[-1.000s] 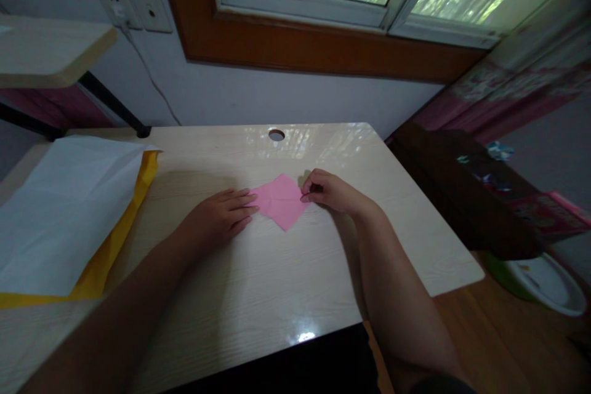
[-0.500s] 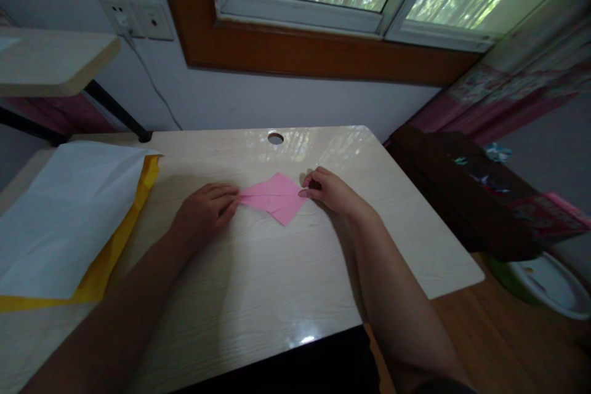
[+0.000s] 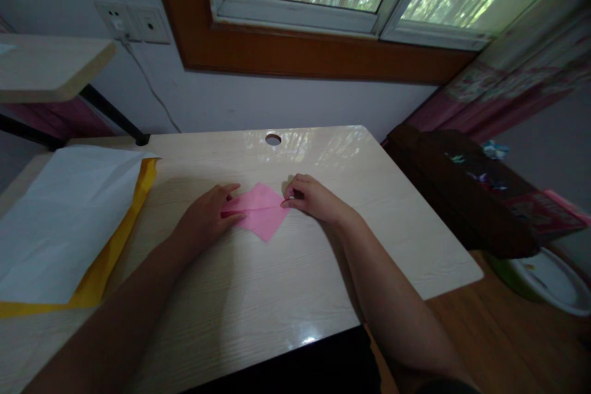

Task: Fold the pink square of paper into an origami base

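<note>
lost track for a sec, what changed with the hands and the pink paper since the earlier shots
The left hand went from lying flat on the pink paper's left corner to pinching it. The right hand keeps its pinch on the right corner. Paper and both hands slid a little leftward on the table. The white sheet over yellow paper stayed put.

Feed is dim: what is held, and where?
The pink paper lies on the desk: left hand at its left corner, right hand pinching its right corner.
</note>
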{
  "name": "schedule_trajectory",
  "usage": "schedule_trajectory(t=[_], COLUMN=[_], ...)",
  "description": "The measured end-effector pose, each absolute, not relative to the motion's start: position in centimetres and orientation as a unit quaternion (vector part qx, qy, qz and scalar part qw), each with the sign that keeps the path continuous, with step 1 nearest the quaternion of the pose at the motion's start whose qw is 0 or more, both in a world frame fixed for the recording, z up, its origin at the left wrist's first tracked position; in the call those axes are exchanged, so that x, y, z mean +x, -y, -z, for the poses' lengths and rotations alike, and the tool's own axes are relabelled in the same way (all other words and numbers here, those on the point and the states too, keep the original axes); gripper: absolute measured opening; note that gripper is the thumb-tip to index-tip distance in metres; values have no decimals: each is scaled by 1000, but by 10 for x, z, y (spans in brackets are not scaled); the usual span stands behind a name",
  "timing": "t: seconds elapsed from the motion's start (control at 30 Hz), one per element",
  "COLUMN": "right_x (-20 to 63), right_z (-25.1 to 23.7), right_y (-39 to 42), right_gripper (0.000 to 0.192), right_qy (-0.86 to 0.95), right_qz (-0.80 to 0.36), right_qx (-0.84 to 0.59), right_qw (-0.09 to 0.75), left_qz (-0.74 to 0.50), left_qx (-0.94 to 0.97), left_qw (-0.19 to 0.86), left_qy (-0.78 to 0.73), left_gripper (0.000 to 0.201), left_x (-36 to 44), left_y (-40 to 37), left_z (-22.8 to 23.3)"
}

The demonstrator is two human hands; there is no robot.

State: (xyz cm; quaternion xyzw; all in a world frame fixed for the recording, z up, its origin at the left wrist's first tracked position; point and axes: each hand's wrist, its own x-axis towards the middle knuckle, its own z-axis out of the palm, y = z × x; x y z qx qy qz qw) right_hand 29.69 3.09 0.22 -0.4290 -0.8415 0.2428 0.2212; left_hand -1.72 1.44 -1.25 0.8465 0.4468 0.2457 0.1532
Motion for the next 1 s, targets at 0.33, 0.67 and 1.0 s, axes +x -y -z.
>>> schedule_trajectory(t=[0.33,0.67,1.0], right_x=[290,271,267], right_z=[-1,5,9], right_y=[-27,-23,-32], right_gripper=[38,54,48], right_qy=[786,647,537], right_qz=[-328,-477,-477], right_qx=[-429,-429,-416], right_qw=[301,412,559], left_qz=[-333,-423,-443], left_qx=[781,736,686], left_qw=[289,335,323], left_qy=[-441,-408,-479], left_gripper=[50,44,49], left_x=[-23,-17,-19], left_y=[-16,-12,-17], left_z=[10,14,15])
